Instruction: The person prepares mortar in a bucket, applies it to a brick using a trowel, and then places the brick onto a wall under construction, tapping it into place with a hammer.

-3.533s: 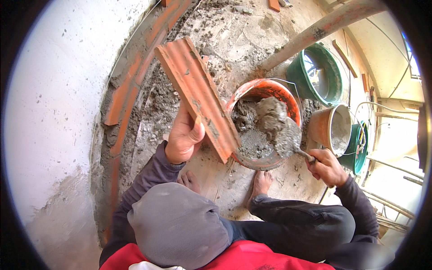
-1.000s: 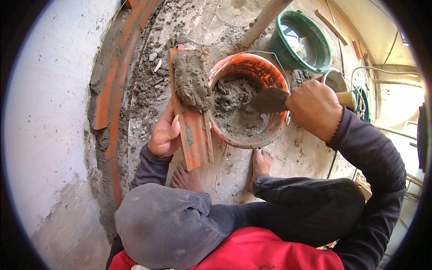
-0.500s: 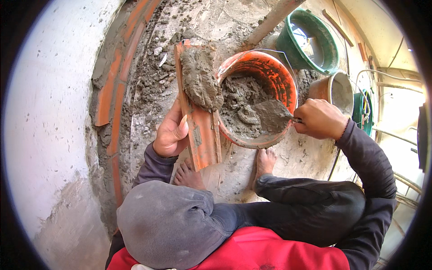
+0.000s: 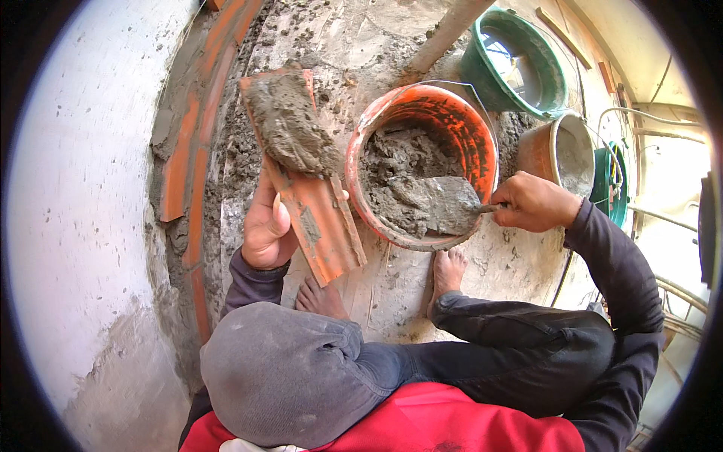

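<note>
My left hand (image 4: 267, 233) grips a long ridged terracotta piece (image 4: 324, 233) that carries a thick lump of grey mortar (image 4: 290, 128) on its upper part. The piece is tilted, just left of an orange bucket (image 4: 467, 128) that holds wet grey mortar. My right hand (image 4: 531, 203) is closed on the handle of a trowel (image 4: 452, 203), whose mortar-coated blade lies inside that bucket at its near right side, over the mortar. My bare feet (image 4: 448, 271) are on the dirty floor below the bucket.
A green tub (image 4: 482, 68) with water, a tan bucket (image 4: 544, 151) and another green bucket (image 4: 615, 207) stand at the right. A post (image 4: 444, 38) rises behind. A white wall (image 4: 90, 188) runs along the left, with mortared terracotta strips (image 4: 184, 151) beside it and debris.
Earlier the terracotta piece was bare of the mortar lump. Since half a second ago its upper end has swung left, away from the bucket, and the trowel blade has moved slightly down and left.
</note>
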The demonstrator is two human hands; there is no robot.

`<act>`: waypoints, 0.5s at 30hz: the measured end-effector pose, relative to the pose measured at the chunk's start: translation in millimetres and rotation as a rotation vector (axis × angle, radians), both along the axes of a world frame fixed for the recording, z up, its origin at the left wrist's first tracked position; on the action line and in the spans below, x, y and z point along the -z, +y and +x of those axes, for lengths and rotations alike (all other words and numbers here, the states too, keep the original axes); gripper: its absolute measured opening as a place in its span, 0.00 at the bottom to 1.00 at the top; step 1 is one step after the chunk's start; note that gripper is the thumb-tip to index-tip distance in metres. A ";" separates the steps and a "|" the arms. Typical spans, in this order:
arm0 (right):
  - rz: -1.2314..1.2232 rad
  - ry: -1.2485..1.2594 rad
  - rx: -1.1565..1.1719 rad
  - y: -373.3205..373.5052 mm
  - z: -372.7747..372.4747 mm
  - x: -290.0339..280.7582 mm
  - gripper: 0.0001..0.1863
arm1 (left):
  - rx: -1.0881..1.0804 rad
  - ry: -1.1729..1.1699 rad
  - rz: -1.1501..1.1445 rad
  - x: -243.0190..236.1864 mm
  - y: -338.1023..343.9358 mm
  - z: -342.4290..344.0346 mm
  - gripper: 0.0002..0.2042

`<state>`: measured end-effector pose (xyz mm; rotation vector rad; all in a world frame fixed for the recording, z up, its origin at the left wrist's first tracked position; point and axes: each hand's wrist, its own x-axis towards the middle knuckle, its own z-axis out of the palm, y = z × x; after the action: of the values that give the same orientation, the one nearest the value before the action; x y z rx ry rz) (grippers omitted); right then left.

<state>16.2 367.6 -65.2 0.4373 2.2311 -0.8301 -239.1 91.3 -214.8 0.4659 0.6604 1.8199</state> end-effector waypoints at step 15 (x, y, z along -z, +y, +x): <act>-0.147 -0.081 0.644 -14.3 35.2 -30.6 0.13 | -0.211 0.023 0.158 -21.4 52.5 -12.0 0.35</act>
<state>51.4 353.4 -34.5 1.1260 1.9441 -1.2625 -251.1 143.7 -193.5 0.5392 0.6023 2.0791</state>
